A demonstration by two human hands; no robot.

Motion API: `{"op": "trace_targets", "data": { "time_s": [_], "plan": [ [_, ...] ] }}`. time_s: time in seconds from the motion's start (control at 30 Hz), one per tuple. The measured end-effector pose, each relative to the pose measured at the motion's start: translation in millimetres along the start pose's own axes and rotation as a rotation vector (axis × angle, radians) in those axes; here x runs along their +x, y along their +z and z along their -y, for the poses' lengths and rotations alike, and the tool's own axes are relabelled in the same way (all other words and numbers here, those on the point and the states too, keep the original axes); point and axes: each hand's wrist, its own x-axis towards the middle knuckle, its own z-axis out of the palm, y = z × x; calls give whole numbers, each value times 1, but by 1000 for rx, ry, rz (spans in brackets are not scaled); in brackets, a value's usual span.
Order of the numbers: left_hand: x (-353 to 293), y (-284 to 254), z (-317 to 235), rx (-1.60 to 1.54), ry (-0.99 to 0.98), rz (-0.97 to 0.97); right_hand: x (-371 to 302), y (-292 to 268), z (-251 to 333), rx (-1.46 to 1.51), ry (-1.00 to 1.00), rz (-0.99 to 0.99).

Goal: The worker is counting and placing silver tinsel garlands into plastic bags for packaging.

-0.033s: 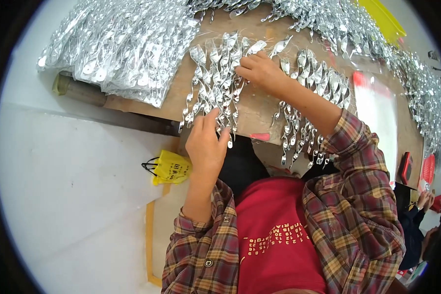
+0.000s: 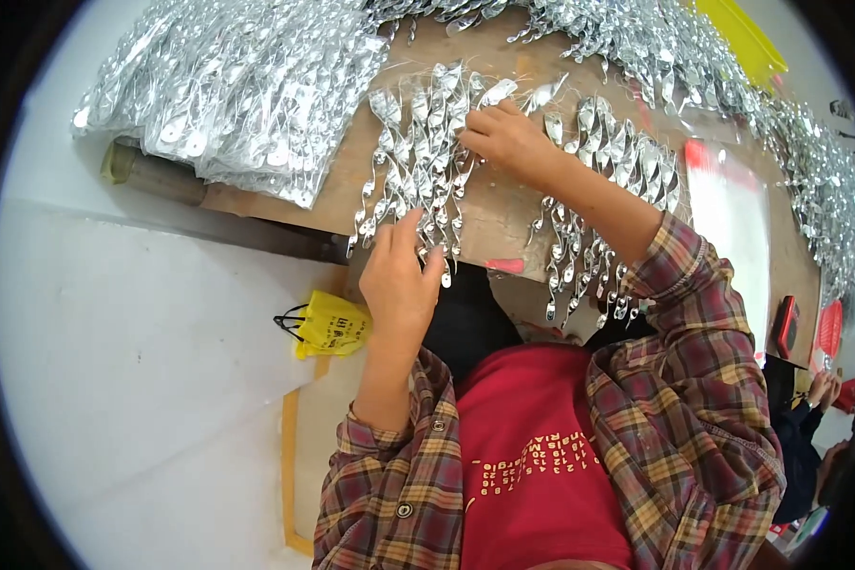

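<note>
A bunch of silver spiral strands point(image 2: 418, 142), twisted and shiny with thin clear threads at their tops, lies on the brown table and hangs over its front edge. At the bunch's lower end is my left hand point(image 2: 399, 280), open, its thumb held apart from the fingers, close to the hanging tips. Higher up, at the right side of the bunch, my right hand point(image 2: 513, 142) has its fingers curled and closed on a strand; the exact grip is partly hidden. A second bunch of silver spirals point(image 2: 608, 152) lies under and right of my right forearm, its ends also over the edge.
Clear bags of silver strands point(image 2: 228, 104) are piled at the left. More silver strands point(image 2: 636, 47) line the far side, near a yellow bin point(image 2: 741, 38). White plastic bags point(image 2: 731, 218) and a red object point(image 2: 787, 325) lie right. A yellow pouch point(image 2: 332, 323) hangs below the table. Another person's hands point(image 2: 825, 389) show far right.
</note>
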Motion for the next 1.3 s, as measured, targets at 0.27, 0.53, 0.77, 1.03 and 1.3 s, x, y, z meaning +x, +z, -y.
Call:
{"op": "trace_targets", "data": {
  "time_s": [0.27, 0.53, 0.77, 1.03, 1.3],
  "plan": [
    [14, -14, 13, -622, -305, 90, -10, 8, -11, 23, -11, 5],
    [16, -14, 25, -905, -279, -37, -10, -11, -12, 52, 51, 209],
    [11, -9, 1, -967, -237, 41, -13, -68, 17, -125, -2, -70],
    [0, -14, -15, -1054, -195, 284, -56, -77, 13, 66, -252, 149],
    [25, -17, 15, -186, 115, -123, -80, -101, -5, 166, 18, 523]
  ]
}}
